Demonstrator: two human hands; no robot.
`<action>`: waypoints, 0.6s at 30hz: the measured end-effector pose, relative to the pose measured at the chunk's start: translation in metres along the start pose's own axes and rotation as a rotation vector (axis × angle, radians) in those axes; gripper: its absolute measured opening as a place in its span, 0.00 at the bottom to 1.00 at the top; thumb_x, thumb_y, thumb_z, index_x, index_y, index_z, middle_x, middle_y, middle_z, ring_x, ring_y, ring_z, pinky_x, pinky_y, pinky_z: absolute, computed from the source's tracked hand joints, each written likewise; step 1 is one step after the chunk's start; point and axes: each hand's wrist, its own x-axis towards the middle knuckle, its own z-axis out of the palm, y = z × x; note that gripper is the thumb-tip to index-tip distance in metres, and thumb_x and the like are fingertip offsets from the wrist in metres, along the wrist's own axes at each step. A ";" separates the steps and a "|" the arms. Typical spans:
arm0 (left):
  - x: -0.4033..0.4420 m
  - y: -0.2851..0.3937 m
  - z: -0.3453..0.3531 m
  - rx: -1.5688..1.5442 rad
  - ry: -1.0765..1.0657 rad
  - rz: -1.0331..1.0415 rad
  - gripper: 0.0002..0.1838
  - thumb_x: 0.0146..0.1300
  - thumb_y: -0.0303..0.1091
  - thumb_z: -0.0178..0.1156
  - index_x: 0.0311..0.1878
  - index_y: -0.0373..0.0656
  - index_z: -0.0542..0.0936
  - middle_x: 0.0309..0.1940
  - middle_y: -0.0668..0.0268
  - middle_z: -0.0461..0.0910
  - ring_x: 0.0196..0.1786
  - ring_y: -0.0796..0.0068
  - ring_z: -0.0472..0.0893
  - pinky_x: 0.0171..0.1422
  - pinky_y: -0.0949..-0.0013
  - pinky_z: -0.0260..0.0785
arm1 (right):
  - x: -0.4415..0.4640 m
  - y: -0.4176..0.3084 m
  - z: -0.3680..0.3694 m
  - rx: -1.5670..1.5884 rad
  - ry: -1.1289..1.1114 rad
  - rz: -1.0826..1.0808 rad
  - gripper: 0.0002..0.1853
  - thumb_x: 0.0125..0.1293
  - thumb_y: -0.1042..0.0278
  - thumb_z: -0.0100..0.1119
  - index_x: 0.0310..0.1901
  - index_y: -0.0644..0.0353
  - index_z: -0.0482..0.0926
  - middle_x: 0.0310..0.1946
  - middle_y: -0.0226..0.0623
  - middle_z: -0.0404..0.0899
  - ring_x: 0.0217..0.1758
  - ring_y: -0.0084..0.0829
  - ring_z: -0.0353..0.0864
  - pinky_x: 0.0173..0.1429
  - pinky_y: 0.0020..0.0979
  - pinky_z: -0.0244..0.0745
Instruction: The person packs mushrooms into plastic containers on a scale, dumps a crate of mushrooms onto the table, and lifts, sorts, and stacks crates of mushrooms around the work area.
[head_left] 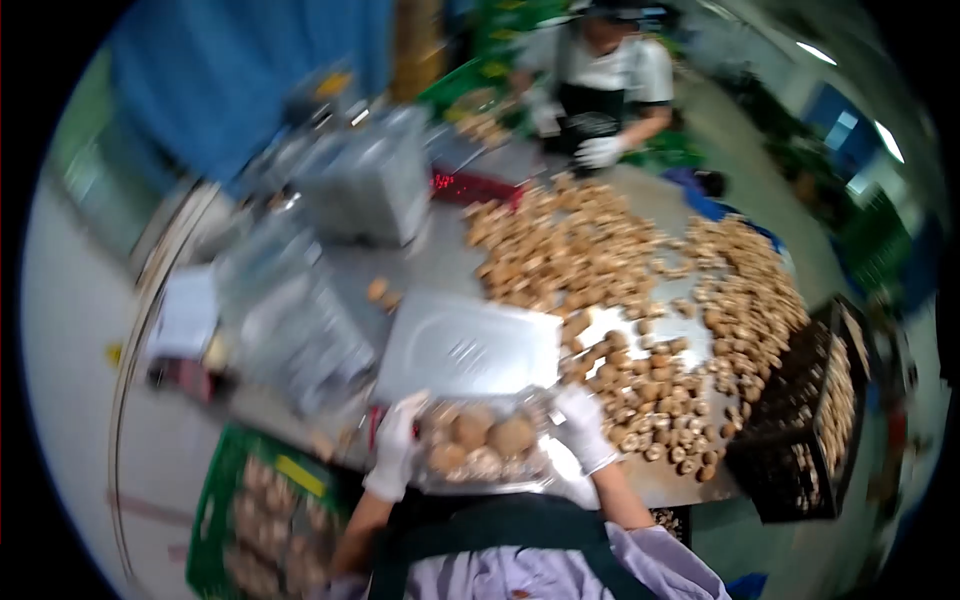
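Note:
A clear plastic box (483, 478) with several brown mushrooms (511, 436) in it is in front of my body, at the near edge of the metal table. My left hand (397, 450), in a white glove, grips the box at its left side. On the other side my right hand (584, 428), also gloved, holds its right edge. The fingertips of both hands are blurred. Just beyond the box lies the flat metal plate (470, 345) of a weighing scale, with nothing on it.
Loose mushrooms (570, 240) cover the table's right half. Stacked clear boxes (365, 180) stand on the left. A green crate (210, 520) is at lower left, a black crate (775, 440) at right. Across the table a person in white gloves (600, 152) stands by a red-lit scale (470, 187).

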 end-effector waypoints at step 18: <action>-0.139 0.006 -0.063 -1.119 0.400 -0.423 0.29 0.61 0.34 0.58 0.65 0.41 0.62 0.64 0.58 0.64 0.66 0.64 0.65 0.70 0.60 0.55 | -0.007 -0.112 0.125 1.259 -0.936 0.092 0.14 0.60 0.69 0.58 0.47 0.61 0.76 0.43 0.37 0.77 0.46 0.33 0.76 0.53 0.30 0.70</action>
